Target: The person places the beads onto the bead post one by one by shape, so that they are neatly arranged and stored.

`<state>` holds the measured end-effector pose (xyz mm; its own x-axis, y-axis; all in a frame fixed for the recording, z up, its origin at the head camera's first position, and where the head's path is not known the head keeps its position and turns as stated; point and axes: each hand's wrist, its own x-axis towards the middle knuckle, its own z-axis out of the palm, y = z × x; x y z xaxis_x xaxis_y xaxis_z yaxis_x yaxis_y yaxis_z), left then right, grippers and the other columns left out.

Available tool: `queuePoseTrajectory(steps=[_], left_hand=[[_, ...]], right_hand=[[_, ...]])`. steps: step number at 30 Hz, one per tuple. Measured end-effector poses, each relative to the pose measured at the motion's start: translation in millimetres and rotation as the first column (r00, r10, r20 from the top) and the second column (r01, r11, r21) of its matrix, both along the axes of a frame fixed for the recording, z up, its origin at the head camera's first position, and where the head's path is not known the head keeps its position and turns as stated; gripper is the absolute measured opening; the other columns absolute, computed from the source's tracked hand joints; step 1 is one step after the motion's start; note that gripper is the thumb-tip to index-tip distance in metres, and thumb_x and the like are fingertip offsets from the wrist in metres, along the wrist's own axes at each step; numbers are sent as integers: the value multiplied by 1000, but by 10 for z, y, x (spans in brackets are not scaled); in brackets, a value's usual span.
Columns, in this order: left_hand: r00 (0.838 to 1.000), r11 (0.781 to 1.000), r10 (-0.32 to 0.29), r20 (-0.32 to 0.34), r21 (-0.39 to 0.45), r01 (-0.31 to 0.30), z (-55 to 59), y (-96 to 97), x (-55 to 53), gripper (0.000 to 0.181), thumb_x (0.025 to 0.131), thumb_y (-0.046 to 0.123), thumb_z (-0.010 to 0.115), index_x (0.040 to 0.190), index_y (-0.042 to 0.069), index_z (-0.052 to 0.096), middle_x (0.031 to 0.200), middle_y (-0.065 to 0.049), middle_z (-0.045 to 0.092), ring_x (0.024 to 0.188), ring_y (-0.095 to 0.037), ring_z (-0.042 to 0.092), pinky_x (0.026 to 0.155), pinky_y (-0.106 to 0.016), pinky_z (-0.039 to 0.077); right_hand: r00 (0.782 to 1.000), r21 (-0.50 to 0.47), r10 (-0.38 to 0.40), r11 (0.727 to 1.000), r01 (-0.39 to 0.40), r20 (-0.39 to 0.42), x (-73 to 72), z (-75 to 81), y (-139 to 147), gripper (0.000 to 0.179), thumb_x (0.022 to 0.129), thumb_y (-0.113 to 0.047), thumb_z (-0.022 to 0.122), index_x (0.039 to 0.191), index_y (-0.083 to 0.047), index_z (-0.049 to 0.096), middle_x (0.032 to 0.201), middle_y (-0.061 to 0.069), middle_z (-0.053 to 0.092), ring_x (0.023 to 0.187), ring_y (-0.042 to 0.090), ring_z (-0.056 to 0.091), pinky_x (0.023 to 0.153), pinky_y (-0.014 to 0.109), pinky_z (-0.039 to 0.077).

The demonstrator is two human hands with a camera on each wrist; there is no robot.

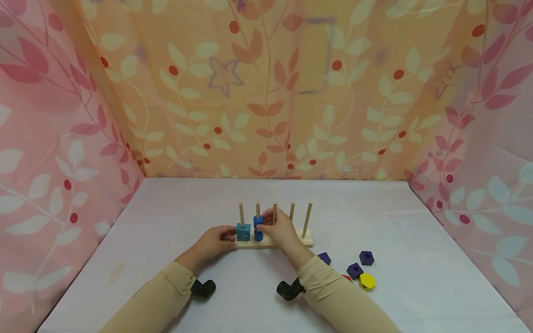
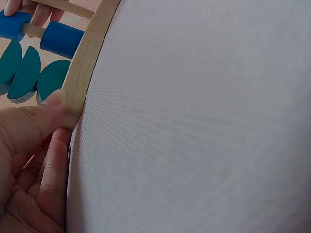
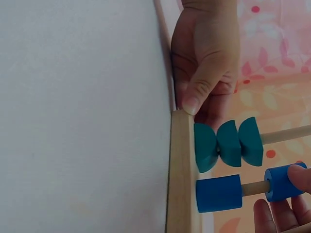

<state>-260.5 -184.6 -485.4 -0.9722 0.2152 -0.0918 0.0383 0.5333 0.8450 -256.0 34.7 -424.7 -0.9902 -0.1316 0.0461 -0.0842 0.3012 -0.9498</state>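
A wooden peg board (image 1: 308,239) with several upright pegs stands on the table. My left hand (image 1: 216,243) grips its left end, the thumb (image 2: 56,99) pressing on the base. On the leftmost peg sit three teal half-round blocks (image 3: 229,144). A blue cylinder (image 3: 218,194) rests at the bottom of the second peg. Above it, a second blue cylinder (image 3: 277,187) is threaded on the same peg, with a gap between the two. My right hand (image 1: 285,233) pinches this upper cylinder between thumb and fingers. The three other pegs carry no blocks that I can see.
Right of the board lie purple pentagonal blocks (image 1: 366,258), a yellow hexagonal block (image 1: 367,281) and a red piece (image 1: 347,278), partly hidden by the right sleeve (image 1: 333,286). Patterned cloth walls (image 1: 266,92) enclose the white table (image 1: 166,203) at the back and sides.
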Motion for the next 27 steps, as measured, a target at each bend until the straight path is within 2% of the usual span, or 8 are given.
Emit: queuePoseTrajectory(steps=[7, 15, 21, 27], left_hand=[[1000, 1000, 0, 4, 7, 0, 3, 1, 4, 50, 74, 16, 76, 121, 9, 58, 99, 1, 64, 92, -12, 58, 83, -34, 46], [1000, 1000, -12, -2, 11, 12, 11, -1, 7, 50, 75, 15, 75, 121, 8, 58, 100, 0, 64, 92, -13, 58, 82, -32, 46], [1000, 1000, -15, -9, 16, 15, 8, 1, 5, 49, 76, 14, 74, 121, 7, 58, 103, -1, 64, 92, -13, 58, 82, -32, 46], [1000, 1000, -14, -15, 7, 14, 11, 3, 10, 48, 76, 14, 74, 120, 8, 59, 102, -1, 64, 91, -12, 58, 81, -32, 46]], right_hand=[[1000, 38, -2, 999, 2, 22, -1, -122, 5, 25, 76, -6, 73, 93, -6, 55, 90, 7, 63, 86, 18, 61, 79, 34, 49], [999, 12, 19, 1000, -20, 29, 3, -214, 10, 25, 76, 1, 70, 94, -1, 54, 94, 10, 61, 91, 23, 62, 80, 33, 49], [999, 24, 35, 999, -36, 22, 6, -193, 26, 25, 77, -1, 70, 97, -1, 55, 95, 10, 62, 92, 23, 61, 81, 34, 48], [998, 56, 58, 997, -59, 15, 55, -112, 102, 37, 80, -9, 69, 114, -2, 55, 110, 12, 61, 104, 28, 57, 88, 39, 45]])
